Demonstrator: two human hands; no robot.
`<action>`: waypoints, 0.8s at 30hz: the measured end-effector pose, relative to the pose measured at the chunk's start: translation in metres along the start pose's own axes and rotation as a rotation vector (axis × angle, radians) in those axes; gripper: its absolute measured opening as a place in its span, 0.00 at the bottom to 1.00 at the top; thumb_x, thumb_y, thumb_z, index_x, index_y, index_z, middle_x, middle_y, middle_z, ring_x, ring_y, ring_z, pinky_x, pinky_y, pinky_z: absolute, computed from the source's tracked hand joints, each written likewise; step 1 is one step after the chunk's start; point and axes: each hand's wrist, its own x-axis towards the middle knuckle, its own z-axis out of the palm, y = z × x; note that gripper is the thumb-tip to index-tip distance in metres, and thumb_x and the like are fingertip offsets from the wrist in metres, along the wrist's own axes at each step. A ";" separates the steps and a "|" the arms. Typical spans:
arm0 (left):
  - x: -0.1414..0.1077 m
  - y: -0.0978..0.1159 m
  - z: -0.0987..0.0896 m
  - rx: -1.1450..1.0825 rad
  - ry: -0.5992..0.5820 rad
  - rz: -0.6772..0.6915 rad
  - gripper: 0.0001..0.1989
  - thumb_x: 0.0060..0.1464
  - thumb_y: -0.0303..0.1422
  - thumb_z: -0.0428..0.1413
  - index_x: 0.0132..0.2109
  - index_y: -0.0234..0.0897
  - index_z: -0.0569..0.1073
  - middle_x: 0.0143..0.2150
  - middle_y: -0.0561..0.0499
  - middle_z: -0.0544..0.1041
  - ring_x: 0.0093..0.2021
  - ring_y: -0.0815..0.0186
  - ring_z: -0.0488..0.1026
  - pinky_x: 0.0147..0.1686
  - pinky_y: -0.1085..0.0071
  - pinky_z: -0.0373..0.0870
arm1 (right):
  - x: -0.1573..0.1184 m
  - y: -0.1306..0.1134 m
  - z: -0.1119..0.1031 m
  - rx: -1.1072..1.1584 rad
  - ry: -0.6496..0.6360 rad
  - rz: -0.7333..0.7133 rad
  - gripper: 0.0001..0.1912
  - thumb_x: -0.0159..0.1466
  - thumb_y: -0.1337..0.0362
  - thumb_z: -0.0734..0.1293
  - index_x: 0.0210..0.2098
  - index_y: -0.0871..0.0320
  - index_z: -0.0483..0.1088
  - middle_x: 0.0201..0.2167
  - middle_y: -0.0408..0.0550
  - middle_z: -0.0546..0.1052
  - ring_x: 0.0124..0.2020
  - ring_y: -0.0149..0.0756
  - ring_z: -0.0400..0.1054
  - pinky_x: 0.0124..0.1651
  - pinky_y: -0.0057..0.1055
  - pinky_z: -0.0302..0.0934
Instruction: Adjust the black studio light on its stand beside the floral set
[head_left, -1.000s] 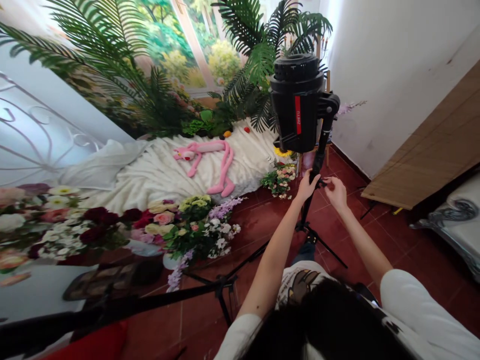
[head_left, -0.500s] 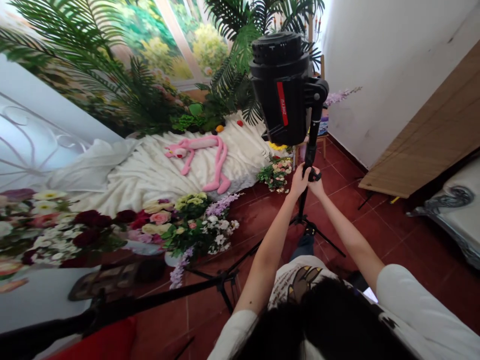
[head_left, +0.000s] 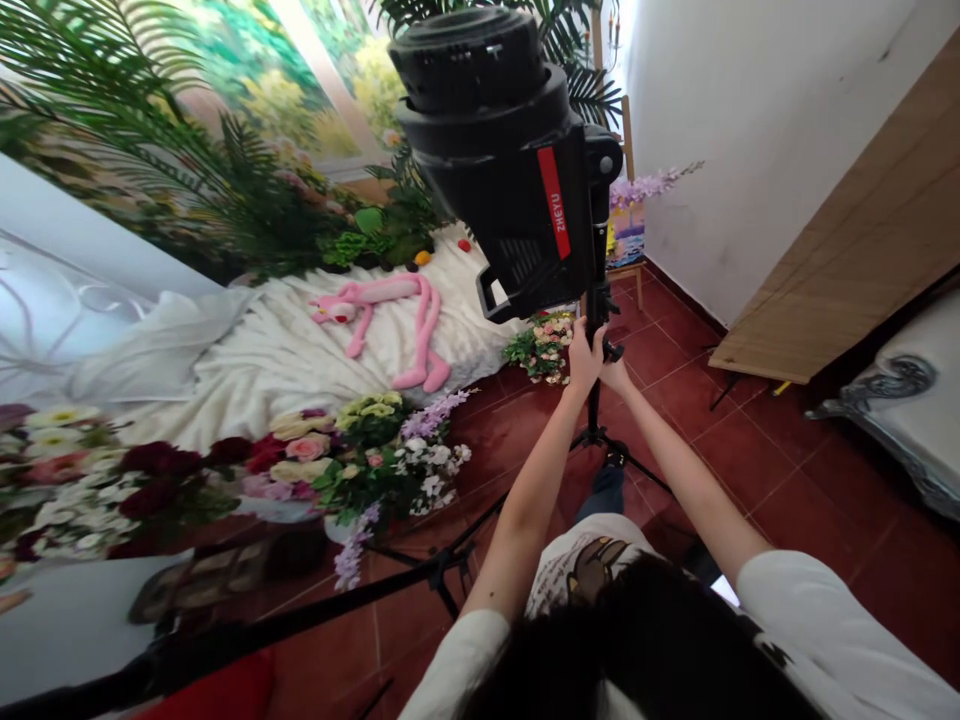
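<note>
The left hand (head_left: 583, 358) wraps the slim black upright stand (head_left: 593, 408); the right hand (head_left: 616, 373) hides its hold. A white pot (head_left: 340, 529) holds purple-and-white flowers (head_left: 429, 462); red floor tiles (head_left: 701, 395) extend rightward.

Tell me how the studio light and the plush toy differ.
The studio light is black, bulky and cylindrical; the plush toy is mostly pink, slim and long-limbed. The light is mounted on a stand; the toy lies on white fabric.
</note>
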 end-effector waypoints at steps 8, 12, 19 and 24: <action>0.005 0.002 -0.003 0.032 0.013 0.018 0.28 0.62 0.57 0.46 0.52 0.38 0.68 0.46 0.41 0.77 0.50 0.58 0.76 0.53 0.60 0.71 | 0.001 0.006 0.002 0.051 -0.018 0.008 0.27 0.54 0.50 0.73 0.49 0.58 0.74 0.43 0.54 0.81 0.46 0.46 0.75 0.54 0.42 0.69; 0.012 0.009 -0.003 -0.050 -0.021 0.008 0.28 0.62 0.58 0.43 0.51 0.40 0.68 0.41 0.45 0.77 0.44 0.61 0.77 0.49 0.62 0.73 | -0.001 0.006 0.000 0.052 -0.013 0.012 0.26 0.52 0.52 0.74 0.47 0.58 0.74 0.44 0.54 0.81 0.46 0.44 0.75 0.55 0.42 0.68; 0.036 0.036 -0.002 -0.233 -0.064 0.043 0.29 0.62 0.59 0.40 0.52 0.41 0.67 0.36 0.49 0.74 0.35 0.67 0.75 0.44 0.67 0.73 | -0.005 0.001 0.001 0.029 -0.017 0.027 0.23 0.50 0.50 0.74 0.40 0.55 0.71 0.42 0.50 0.80 0.44 0.43 0.74 0.54 0.44 0.69; 0.045 0.045 -0.007 -0.269 -0.113 0.054 0.29 0.62 0.59 0.41 0.54 0.42 0.67 0.35 0.50 0.73 0.36 0.67 0.74 0.43 0.68 0.73 | -0.012 -0.010 -0.002 -0.032 -0.004 -0.004 0.32 0.50 0.45 0.75 0.47 0.54 0.66 0.43 0.50 0.77 0.48 0.43 0.72 0.56 0.44 0.67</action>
